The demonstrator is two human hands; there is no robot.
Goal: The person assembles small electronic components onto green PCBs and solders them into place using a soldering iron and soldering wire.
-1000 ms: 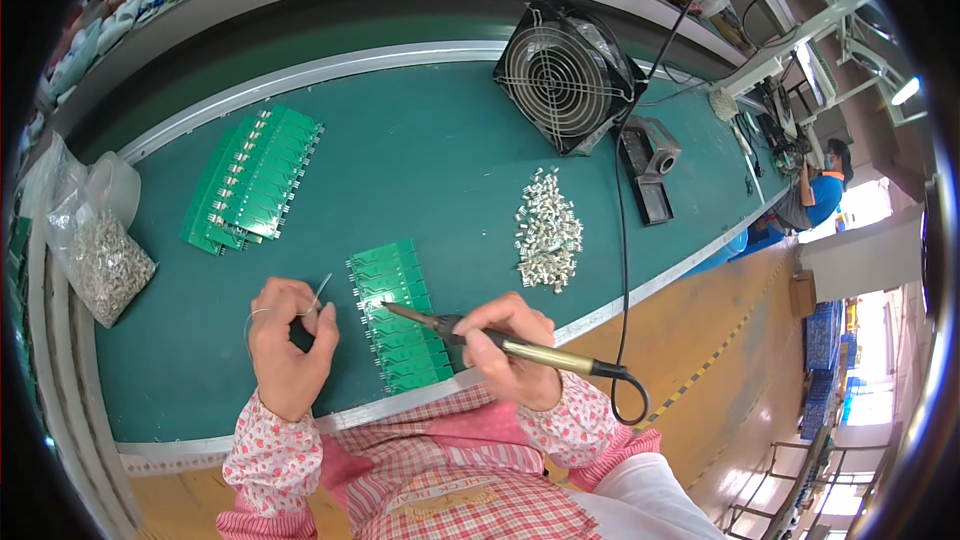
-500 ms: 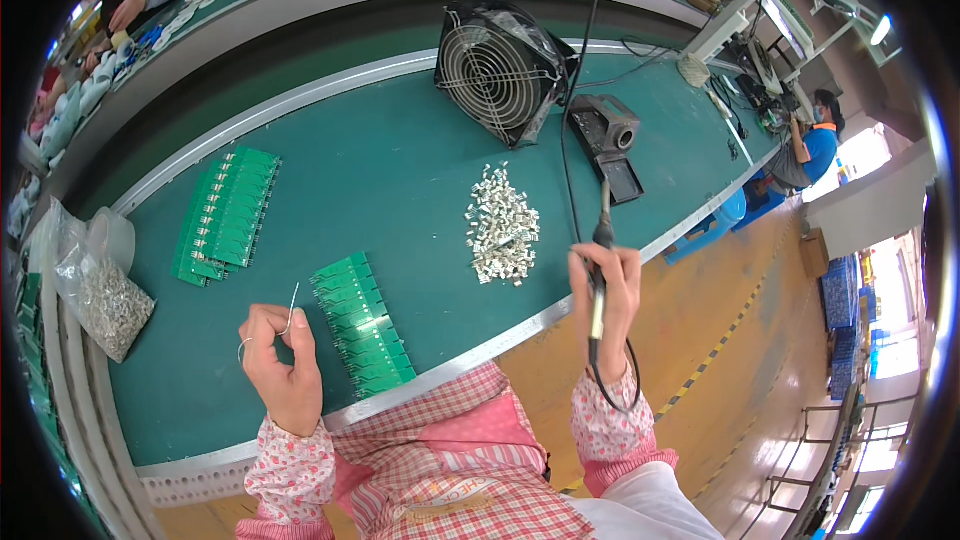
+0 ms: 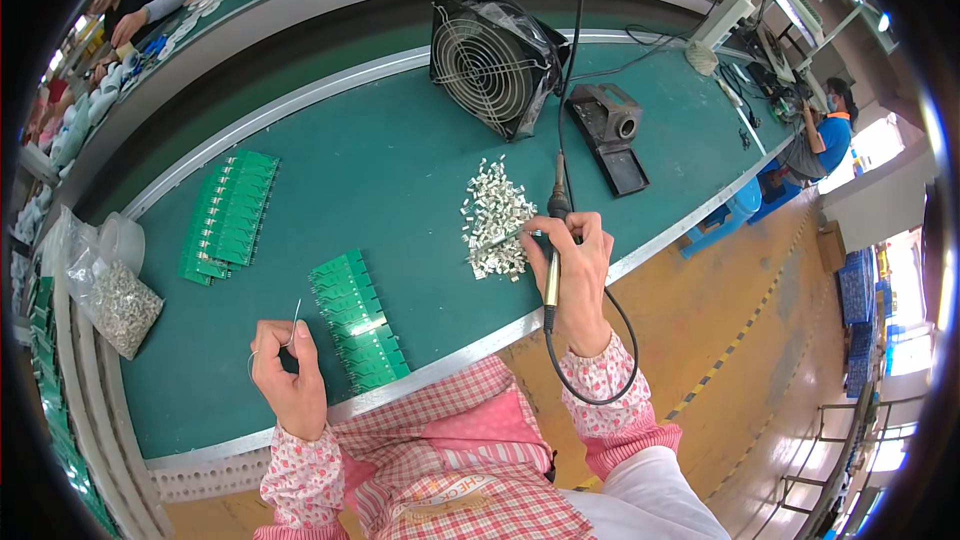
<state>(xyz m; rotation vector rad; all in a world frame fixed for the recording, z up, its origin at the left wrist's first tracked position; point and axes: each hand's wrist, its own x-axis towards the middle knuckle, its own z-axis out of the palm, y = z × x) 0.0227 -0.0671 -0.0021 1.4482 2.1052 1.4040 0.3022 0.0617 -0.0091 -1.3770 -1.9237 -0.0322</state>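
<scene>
My left hand (image 3: 290, 380) is closed at the near left, pinching a thin silvery solder wire (image 3: 297, 312) that stands up from the fingers and loops behind them. To its right lies a green circuit board panel (image 3: 358, 325) at the table's near edge. My right hand (image 3: 578, 275) is closed round a soldering iron (image 3: 552, 280), whose cord hangs in a loop by the wrist. Thumb and index finger of the same hand also grip slim tweezers (image 3: 497, 242), pointing left over a pile of small white components (image 3: 492, 208).
A stack of green panels (image 3: 232, 215) lies at left, near a clear bag of components (image 3: 118, 310) and a tape roll (image 3: 122, 240). A black fan (image 3: 490, 65) and a dark iron stand (image 3: 608, 135) are at the back. A co-worker (image 3: 825, 140) sits far right.
My right hand has moved left from beside the iron stand to the component pile and taken hold of the tweezers there. The soldering iron came along. My left hand has shifted slightly.
</scene>
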